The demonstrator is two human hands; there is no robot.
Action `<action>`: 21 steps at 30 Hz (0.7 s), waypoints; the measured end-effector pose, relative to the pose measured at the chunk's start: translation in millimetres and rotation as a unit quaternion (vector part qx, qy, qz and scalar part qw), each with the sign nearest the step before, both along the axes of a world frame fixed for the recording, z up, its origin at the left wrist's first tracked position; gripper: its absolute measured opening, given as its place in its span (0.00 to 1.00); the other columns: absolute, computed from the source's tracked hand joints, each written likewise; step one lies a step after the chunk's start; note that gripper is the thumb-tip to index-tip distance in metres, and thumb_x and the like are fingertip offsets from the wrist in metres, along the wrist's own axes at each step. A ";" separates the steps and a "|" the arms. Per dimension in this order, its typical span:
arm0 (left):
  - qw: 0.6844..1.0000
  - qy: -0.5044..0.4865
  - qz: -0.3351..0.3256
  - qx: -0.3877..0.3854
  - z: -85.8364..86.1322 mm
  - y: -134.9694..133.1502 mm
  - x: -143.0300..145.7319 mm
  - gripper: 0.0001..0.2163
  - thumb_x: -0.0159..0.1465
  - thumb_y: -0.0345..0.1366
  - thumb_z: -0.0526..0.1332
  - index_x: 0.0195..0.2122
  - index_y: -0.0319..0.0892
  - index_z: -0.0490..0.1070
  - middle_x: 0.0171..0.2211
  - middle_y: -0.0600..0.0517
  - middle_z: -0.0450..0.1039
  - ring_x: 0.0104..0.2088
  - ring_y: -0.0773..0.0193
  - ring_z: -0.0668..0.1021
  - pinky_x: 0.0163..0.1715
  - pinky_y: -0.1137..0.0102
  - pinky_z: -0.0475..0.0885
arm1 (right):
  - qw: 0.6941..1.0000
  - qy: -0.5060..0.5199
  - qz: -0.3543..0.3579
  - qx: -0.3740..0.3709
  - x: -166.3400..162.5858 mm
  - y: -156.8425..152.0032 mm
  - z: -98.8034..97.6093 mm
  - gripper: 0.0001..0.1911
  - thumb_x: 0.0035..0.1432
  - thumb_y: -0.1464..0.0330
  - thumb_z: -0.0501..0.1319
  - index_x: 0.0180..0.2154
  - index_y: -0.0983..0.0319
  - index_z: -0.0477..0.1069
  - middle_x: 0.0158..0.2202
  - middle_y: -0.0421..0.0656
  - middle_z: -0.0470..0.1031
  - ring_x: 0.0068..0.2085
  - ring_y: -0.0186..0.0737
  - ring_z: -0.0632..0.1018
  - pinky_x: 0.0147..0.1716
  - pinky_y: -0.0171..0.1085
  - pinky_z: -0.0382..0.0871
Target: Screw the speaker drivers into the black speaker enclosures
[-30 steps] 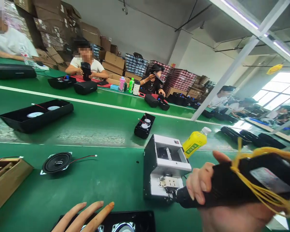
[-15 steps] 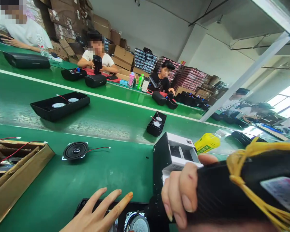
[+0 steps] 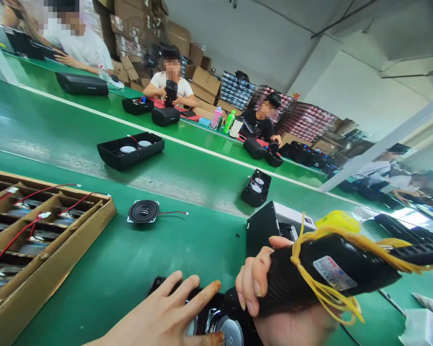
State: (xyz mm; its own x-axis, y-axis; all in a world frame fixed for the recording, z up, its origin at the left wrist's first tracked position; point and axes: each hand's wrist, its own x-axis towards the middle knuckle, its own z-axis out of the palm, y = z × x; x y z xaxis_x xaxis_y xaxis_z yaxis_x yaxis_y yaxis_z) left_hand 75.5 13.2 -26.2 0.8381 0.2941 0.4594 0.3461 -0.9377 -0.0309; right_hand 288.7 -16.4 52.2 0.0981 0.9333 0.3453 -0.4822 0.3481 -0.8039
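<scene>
My right hand (image 3: 263, 283) is wrapped round a black electric screwdriver (image 3: 296, 274) with yellow rubber bands tied about its body and a label on its side. The tool's front end points down and left at a black speaker housing (image 3: 159, 284) at the bottom of the view. Fingers apart, my left hand (image 3: 173, 312) lies over that housing and partly hides it. Its thumb touches a round silver-backed speaker driver (image 3: 233, 331) set in the housing. The screwdriver's tip cannot be made out.
A loose speaker driver (image 3: 143, 212) with a red wire lies on the green bench. At left stands a divided cardboard box (image 3: 75, 254) of drivers. Beyond my right hand are a black-and-white device (image 3: 263, 230) and a yellow bottle (image 3: 337, 221). Open housings (image 3: 130, 154) sit farther back; co-workers sit opposite.
The view has shifted left, so more of the cardboard box shows. The screwdriver's rear end and label have come into clearer view. My left thumb now shows on the driver.
</scene>
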 end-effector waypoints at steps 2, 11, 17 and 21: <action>1.000 -0.016 0.005 0.015 -8.9 0.0 4.1 0.29 0.73 0.48 0.68 0.71 0.77 0.61 0.69 0.56 0.71 0.54 0.55 0.77 0.58 0.61 0.69 | 1.000 -0.011 0.004 0.001 0.8 1.1 -2.5 0.30 0.67 0.39 0.62 0.58 0.49 0.78 0.29 0.37 0.72 0.22 0.33 0.72 0.23 0.34 0.71; 0.995 -0.050 0.022 0.078 -18.1 -0.1 10.5 0.25 0.75 0.52 0.62 0.72 0.76 0.60 0.65 0.53 0.72 0.52 0.53 0.74 0.54 0.59 0.68 | 1.000 -0.007 -0.011 -0.006 -2.5 2.4 -6.6 0.28 0.67 0.40 0.62 0.57 0.49 0.79 0.28 0.37 0.73 0.20 0.34 0.70 0.21 0.33 0.70; 0.995 -0.052 0.019 0.086 -9.5 2.4 9.5 0.23 0.77 0.51 0.59 0.72 0.75 0.62 0.62 0.53 0.74 0.52 0.52 0.73 0.52 0.59 0.66 | 0.999 0.006 0.033 -0.025 -8.0 1.6 -9.2 0.27 0.63 0.40 0.67 0.53 0.50 0.81 0.27 0.38 0.76 0.20 0.34 0.71 0.20 0.33 0.71; 0.997 -0.032 0.009 0.068 -6.2 3.6 6.1 0.25 0.76 0.50 0.62 0.72 0.76 0.61 0.64 0.53 0.72 0.52 0.53 0.73 0.52 0.61 0.65 | 0.995 0.026 0.097 -0.005 -11.5 3.0 -7.3 0.20 0.68 0.46 0.64 0.49 0.51 0.84 0.22 0.38 0.74 0.16 0.34 0.69 0.15 0.31 0.67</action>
State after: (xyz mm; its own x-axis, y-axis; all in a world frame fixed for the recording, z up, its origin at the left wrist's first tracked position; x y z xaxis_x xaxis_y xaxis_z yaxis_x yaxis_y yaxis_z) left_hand 81.6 16.7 -32.4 0.8011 0.2408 0.5480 0.3689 -0.9196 -0.1351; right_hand 277.2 -13.4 44.9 -0.0663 0.9396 0.3359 -0.5812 0.2373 -0.7784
